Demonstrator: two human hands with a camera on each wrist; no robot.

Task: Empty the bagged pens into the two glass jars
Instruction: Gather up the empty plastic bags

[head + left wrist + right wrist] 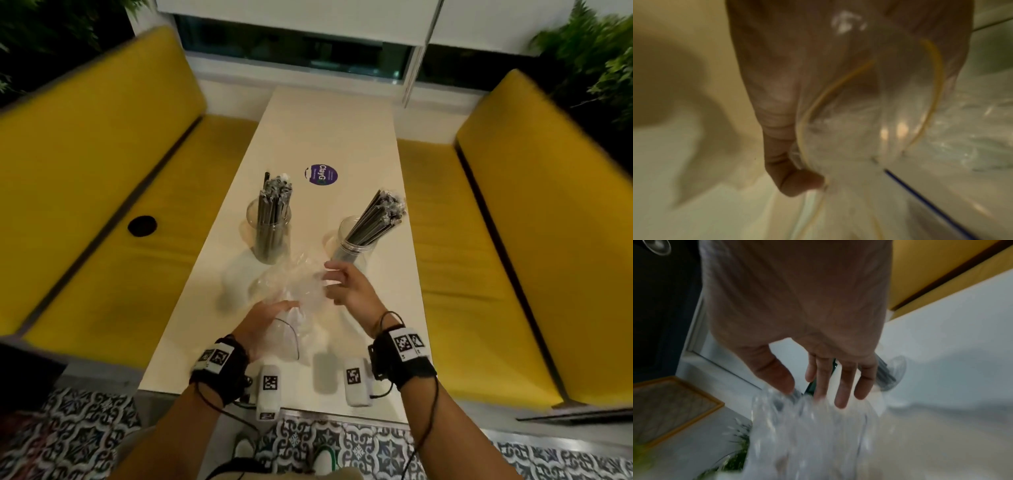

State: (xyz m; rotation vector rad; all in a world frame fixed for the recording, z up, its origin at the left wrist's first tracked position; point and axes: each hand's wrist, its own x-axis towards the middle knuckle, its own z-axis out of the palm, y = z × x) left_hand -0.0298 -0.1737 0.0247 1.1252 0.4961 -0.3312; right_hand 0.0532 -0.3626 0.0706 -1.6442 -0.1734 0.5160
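Note:
Two glass jars stand mid-table, each holding a bundle of dark pens in clear wrap: the left jar point(270, 236) upright, the right jar point(354, 240) with its pens point(376, 219) leaning right. In front of them a crumpled clear zip bag point(298, 287) is held just above the table; no pens show inside it. My left hand point(287, 308) grips the bag's near end, the thumb point(797, 183) curled against the plastic point(859, 129). My right hand point(330, 284) has straight fingers point(840, 394) that touch the bag's far edge point(807, 426), with the right jar point(892, 374) just beyond them.
A round purple sticker point(321, 174) lies beyond the jars. Two white tagged devices point(269, 387) point(356, 383) sit at the table's near edge. Yellow benches point(102, 171) point(531, 205) flank the narrow table point(329, 130); patterned floor lies below.

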